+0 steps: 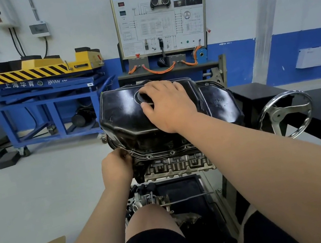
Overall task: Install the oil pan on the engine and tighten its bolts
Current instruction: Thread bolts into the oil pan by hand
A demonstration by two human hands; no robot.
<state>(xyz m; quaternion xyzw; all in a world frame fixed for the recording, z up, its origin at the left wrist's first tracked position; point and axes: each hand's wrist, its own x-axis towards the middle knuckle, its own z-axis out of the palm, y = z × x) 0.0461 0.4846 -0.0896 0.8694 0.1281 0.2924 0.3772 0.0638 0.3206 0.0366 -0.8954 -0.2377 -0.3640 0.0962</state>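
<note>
The black oil pan (126, 114) lies upside-up on the inverted engine block (176, 165), which is mounted on a stand. My right hand (167, 105) rests flat on top of the pan, fingers spread, and seems to hold thin bolts under the thumb. My left hand (118, 167) is at the pan's near-left flange corner, its fingers pinched on something small there; the fingertips hide it. Empty bolt holes show along the near flange (161, 154).
A steel handwheel (286, 114) of the engine stand sits at the right. Loose engine parts and a rod lie in the black tray (188, 189) below the engine. A blue lift cart (43, 94) stands at the left, a training panel behind, a cardboard box at bottom left.
</note>
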